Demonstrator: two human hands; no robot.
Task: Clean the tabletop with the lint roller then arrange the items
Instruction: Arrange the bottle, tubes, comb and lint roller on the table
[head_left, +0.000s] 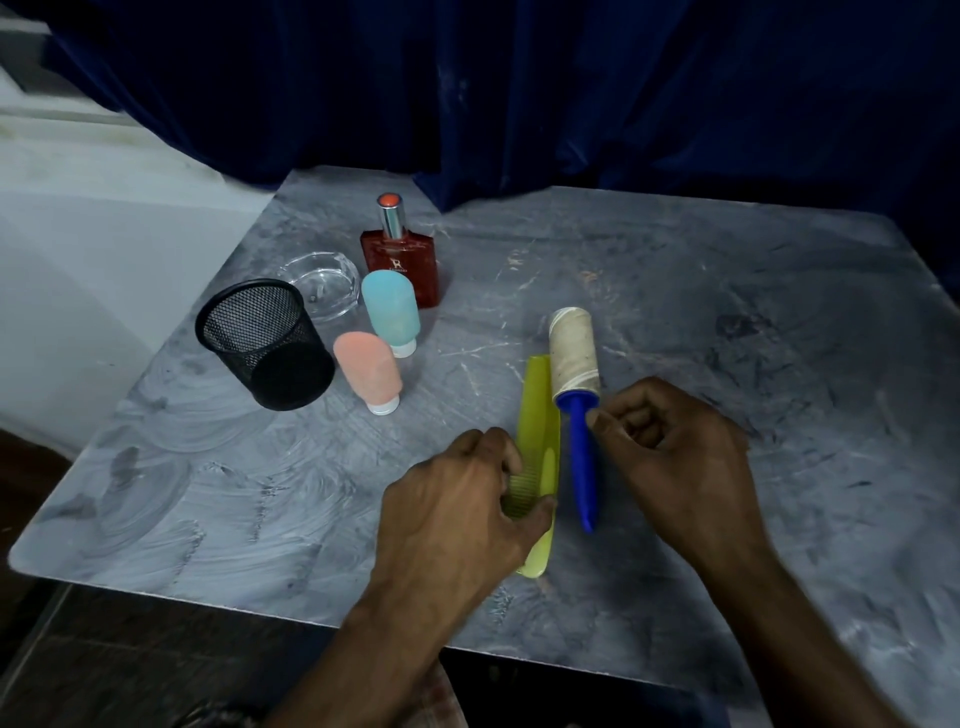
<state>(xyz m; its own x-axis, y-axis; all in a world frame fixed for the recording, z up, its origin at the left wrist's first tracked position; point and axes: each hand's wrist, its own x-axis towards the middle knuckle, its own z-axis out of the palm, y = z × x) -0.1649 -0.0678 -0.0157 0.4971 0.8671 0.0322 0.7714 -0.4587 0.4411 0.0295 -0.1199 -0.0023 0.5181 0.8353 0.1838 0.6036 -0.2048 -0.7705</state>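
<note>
Near the front edge of the grey marbled tabletop (727, 291), both hands are down among the things. The left hand (457, 514) lies over a yellow-green comb (540, 415), its thumb and fingers closed around the comb's lower half, the toothed part showing between them. The right hand (680, 457) is curled loosely just beside the lint roller (574, 358), fingertips near the top of its blue handle; whether they actually touch it I cannot quite tell, but nothing is clearly gripped. The roller lies flat, its off-white sticky roll pointing away from the person and its handle toward them, right alongside the comb. Farther back on the left stands a cluster: a black mesh cup (265, 343), upright, with a clear glass dish (324, 283) behind it, a red perfume bottle (402, 260) with a silver neck, and two soft travel bottles standing on their white caps, one blue (390, 312) just in front of the perfume, one pink (368, 371) nearer the cup. Dark blue curtain (571, 83) hangs behind.
</note>
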